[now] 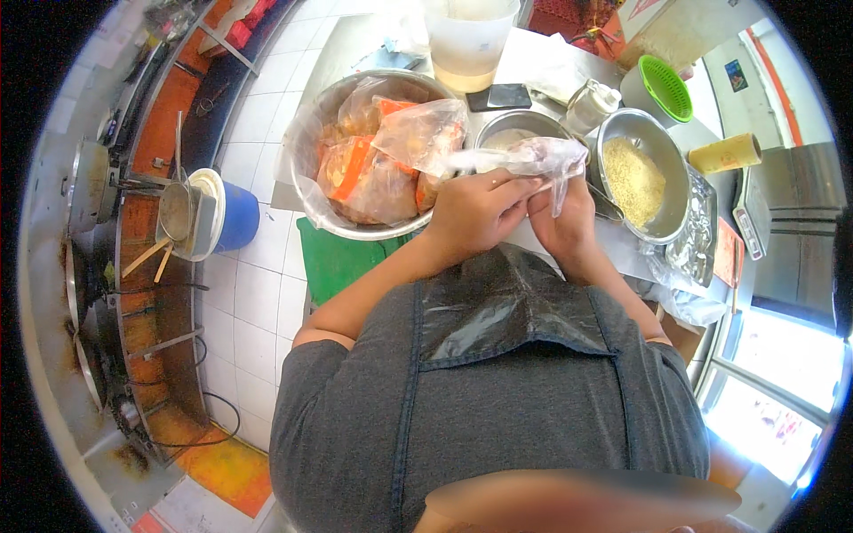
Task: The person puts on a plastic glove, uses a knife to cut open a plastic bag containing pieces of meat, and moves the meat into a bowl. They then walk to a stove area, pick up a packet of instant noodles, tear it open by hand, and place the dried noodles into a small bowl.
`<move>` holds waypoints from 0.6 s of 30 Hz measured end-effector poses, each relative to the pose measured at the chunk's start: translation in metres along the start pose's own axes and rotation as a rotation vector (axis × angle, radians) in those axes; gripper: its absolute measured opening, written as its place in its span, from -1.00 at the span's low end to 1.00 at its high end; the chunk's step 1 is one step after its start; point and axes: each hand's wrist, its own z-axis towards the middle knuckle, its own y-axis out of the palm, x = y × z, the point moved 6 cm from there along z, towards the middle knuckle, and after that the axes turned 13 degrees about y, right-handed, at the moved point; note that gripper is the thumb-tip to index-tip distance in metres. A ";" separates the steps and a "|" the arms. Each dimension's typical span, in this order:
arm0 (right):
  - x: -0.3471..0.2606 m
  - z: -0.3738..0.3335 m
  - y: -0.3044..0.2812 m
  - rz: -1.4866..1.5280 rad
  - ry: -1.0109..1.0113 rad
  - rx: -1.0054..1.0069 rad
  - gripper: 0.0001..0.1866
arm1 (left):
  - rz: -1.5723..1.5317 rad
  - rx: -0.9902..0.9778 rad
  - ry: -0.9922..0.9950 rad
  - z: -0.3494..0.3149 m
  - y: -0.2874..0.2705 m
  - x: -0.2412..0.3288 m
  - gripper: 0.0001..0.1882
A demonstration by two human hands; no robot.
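A thin, clear plastic glove is held up in front of my chest, with loose, finger-like ends drooping from it. My left hand pinches its edge with bent fingers. Close beside it, my right hand is raised with the glove's film over its fingers; how far the fingers are inside it I cannot make out. Left of my hands, a large metal bowl holds plastic bags of orange-brown food. Behind the glove stands a smaller metal bowl, partly hidden. To the right is a metal bowl of pale yellow crumbs.
A cloudy plastic bucket, a dark phone and a white-capped jar stand at the back. A green basket and a yellow roll are farther right. On the left are a blue bucket and a strainer.
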 end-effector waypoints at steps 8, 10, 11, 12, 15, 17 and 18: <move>0.007 0.006 0.009 0.035 0.033 -0.090 -0.47 | 0.132 0.127 0.089 0.007 -0.013 -0.005 -0.78; -0.009 0.011 0.001 -0.122 -0.088 0.132 -0.51 | 0.033 0.078 0.060 0.004 -0.005 -0.007 -0.79; -0.011 0.011 0.003 -0.153 -0.073 0.144 -0.53 | 0.032 0.079 0.055 0.003 -0.003 -0.006 -0.79; -0.012 0.014 -0.010 -0.152 -0.070 0.147 -0.53 | 0.024 0.047 0.028 0.002 0.002 -0.007 -0.81; -0.011 0.016 -0.012 0.067 0.093 -0.389 -0.41 | -0.017 0.039 0.048 0.001 0.008 -0.009 -0.82; -0.013 0.004 0.023 0.085 0.132 -0.313 -0.40 | -0.047 0.058 0.088 0.000 0.006 -0.009 -0.82; -0.013 0.001 0.031 0.104 0.162 -0.238 -0.38 | -0.060 0.035 0.054 0.002 0.004 -0.010 -0.81</move>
